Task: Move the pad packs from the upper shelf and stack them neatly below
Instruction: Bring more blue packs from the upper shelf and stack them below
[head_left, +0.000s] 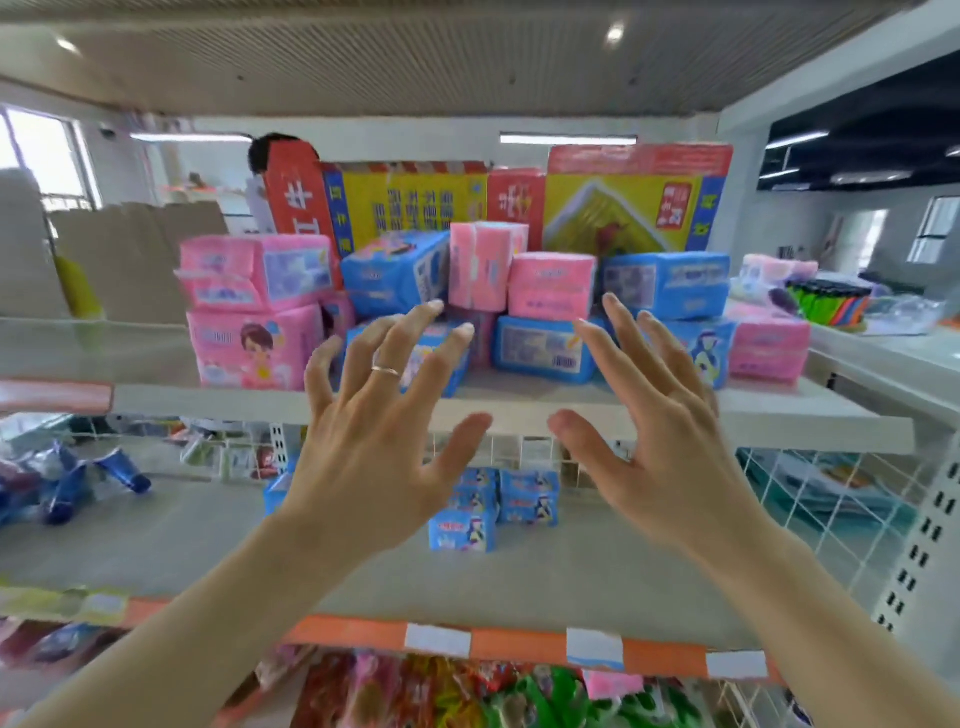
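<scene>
Pink and blue pad packs are piled on the upper shelf (519, 405): pink packs (254, 312) at the left, a blue pack (543, 351) in the middle, a pink pack (550, 286) on top of it, more blue (667, 283) at the right. Several small blue packs (498, 506) are stacked on the lower shelf (597, 582). My left hand (379, 436) and my right hand (660, 436) are raised in front of the upper shelf, fingers spread, holding nothing. The left hand wears a ring and partly hides a blue pack (447, 358).
Large red and yellow boxes (628, 208) stand behind the packs. Blue tubes (78, 483) lie at the left of the lower shelf. A white wire divider (831, 499) closes the right side. Colourful goods (467, 691) fill the shelf beneath. A person's head (270, 148) shows behind the boxes.
</scene>
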